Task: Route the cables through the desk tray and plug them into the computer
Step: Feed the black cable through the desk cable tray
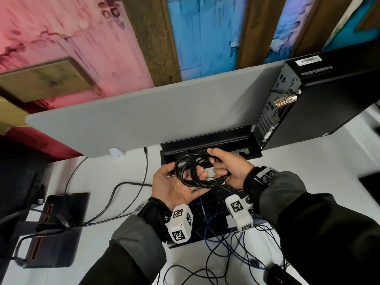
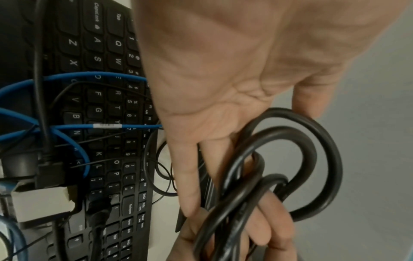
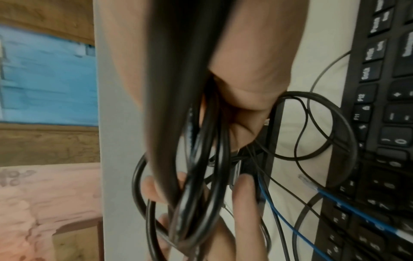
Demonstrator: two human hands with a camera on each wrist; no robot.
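Note:
Both hands hold one coiled black cable (image 1: pixel 192 171) just in front of the black desk tray (image 1: pixel 205 140), a slot with a raised lid at the desk's back edge. My left hand (image 1: pixel 181 182) lies palm up under the coil, which drapes over its palm and loosely bent fingers (image 2: pixel 190 176). From the right, my right hand (image 1: pixel 218 161) grips several strands of the coil (image 3: pixel 201 194) with curled fingers. The black computer tower (image 1: pixel 318 99) stands at the back right, its rear ports (image 1: pixel 275 105) facing the tray. The cable's plug ends are hidden.
A black keyboard (image 1: pixel 205 214) lies under my wrists, crossed by a blue cable (image 1: pixel 206 229) and thin black wires. A grey divider panel (image 1: pixel 144 116) rises behind the desk. At the left stands a monitor base (image 1: pixel 59 227) with cables attached.

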